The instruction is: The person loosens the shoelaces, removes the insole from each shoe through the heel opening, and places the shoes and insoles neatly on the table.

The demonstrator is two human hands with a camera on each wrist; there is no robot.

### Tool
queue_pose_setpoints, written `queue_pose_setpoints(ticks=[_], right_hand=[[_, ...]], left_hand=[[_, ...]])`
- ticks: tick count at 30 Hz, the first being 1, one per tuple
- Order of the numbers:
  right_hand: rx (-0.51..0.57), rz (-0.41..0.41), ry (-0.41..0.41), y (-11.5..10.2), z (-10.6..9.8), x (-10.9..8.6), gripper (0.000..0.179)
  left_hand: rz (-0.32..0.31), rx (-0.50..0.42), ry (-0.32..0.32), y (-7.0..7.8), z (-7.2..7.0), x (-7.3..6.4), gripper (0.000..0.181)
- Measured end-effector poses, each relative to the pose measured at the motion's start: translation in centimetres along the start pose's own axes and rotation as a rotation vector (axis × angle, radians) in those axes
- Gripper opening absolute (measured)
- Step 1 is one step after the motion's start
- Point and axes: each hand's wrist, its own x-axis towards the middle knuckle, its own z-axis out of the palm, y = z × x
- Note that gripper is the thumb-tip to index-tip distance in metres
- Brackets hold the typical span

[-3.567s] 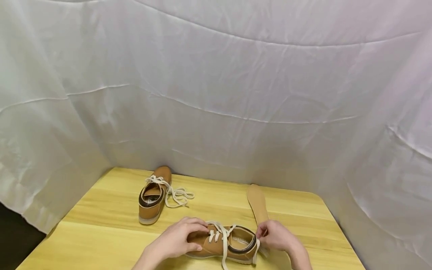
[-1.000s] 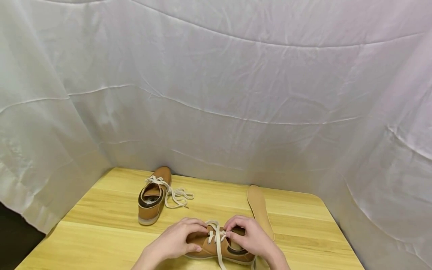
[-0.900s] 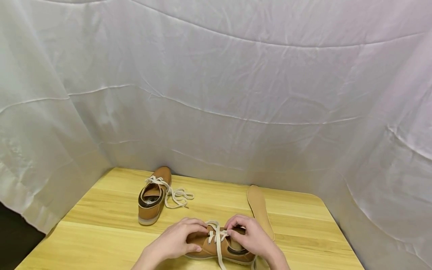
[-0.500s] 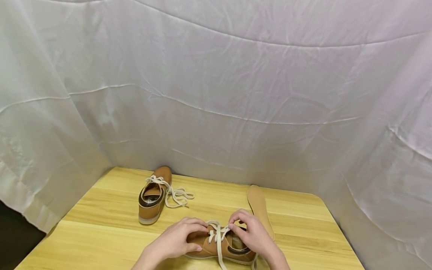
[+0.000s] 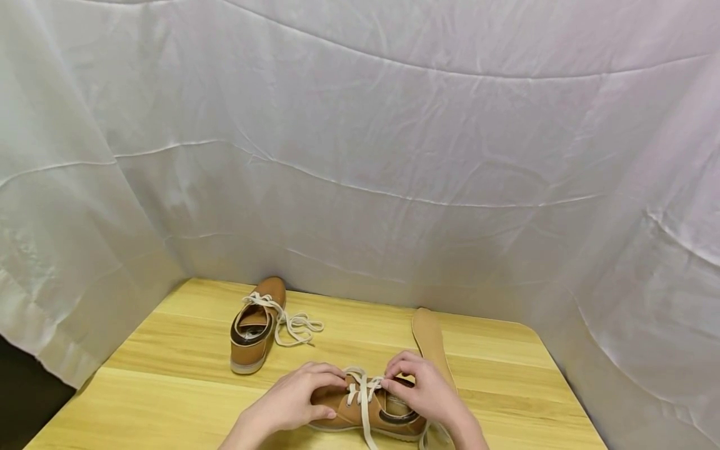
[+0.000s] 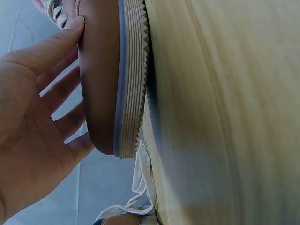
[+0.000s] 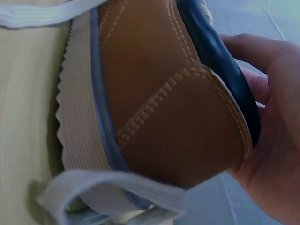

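Note:
A brown lace-up shoe (image 5: 349,412) lies sole down at the table's near side, toe to the left. My left hand (image 5: 292,397) holds its toe, thumb on the near side and fingers across the far side, as the left wrist view shows along the leather upper (image 6: 101,79). Over the opening, my right hand (image 5: 419,389) pinches the off-white shoelace (image 5: 365,419) by the top eyelets; the exact grip is partly hidden. In the right wrist view the brown heel (image 7: 187,136) and dark collar (image 7: 220,61) stand beside that hand, with a loose lace end (image 7: 117,180) below.
A matching shoe (image 5: 247,356) stands at the back left, its loose laces (image 5: 298,325) spread to its right. A tan insole (image 5: 429,334) lies behind my right hand. Pale curtains (image 5: 360,156) surround the wooden table (image 5: 169,400) at back and sides.
My right hand has gone from the heel to the top eyelets, then lifted slightly and shifted a little right. The left hand stays on the toe.

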Motion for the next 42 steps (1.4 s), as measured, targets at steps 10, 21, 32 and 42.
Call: queue_pose_setpoints(ticks=[10,21,32,42], right_hand=[[-0.014,-0.015,0.02,0.0,1.1,0.3,0.012],[-0.019,-0.048,0.082,0.0,1.5,0.5,0.022],[-0.046,-0.043,0.044,-0.3,1.7,0.6,0.008],[0.045,0.014,0.112,-0.2,1.6,0.6,0.021]], left_hand=[[-0.009,-0.002,-0.005,0.1,0.0,0.0,0.044],[0.0,0.005,0.003,0.0,0.0,0.0,0.044],[-0.002,0.0,-0.005,0.1,-0.2,-0.1,0.044],[0.013,0.0,-0.005,0.0,-0.1,0.0,0.044]])
